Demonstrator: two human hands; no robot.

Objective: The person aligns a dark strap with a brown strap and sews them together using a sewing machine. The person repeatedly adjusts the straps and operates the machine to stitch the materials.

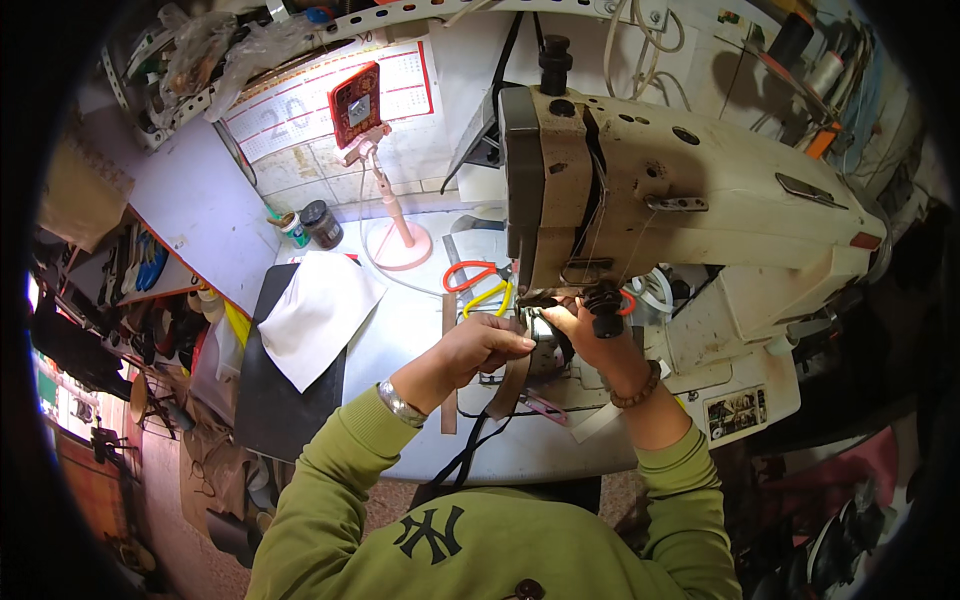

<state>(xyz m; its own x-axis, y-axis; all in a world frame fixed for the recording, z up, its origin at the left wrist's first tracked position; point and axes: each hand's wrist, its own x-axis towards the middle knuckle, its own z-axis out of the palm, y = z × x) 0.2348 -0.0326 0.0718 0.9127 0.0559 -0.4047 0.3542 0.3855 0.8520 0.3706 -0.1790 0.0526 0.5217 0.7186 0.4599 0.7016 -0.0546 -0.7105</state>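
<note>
An industrial sewing machine (675,187) stands before me, its head reaching over the white table. My left hand (484,349) pinches a brown strip (511,386) just left of the needle area, and the strip's lower end hangs towards the table's front edge. My right hand (604,341) is bent in at the other side of the needle area. Its fingertips are close to the presser foot, partly hidden behind a black knob (607,322), so its grip is unclear. Black straps (469,446) trail below the brown strip over the table edge.
Scissors with red and yellow handles (484,292) lie behind my left hand, near another brown strip (449,375). White material (322,319) rests on a black mat (259,397). A phone (356,105) sits on a pink stand (405,244). Pink-handled snips (546,407) lie near the front.
</note>
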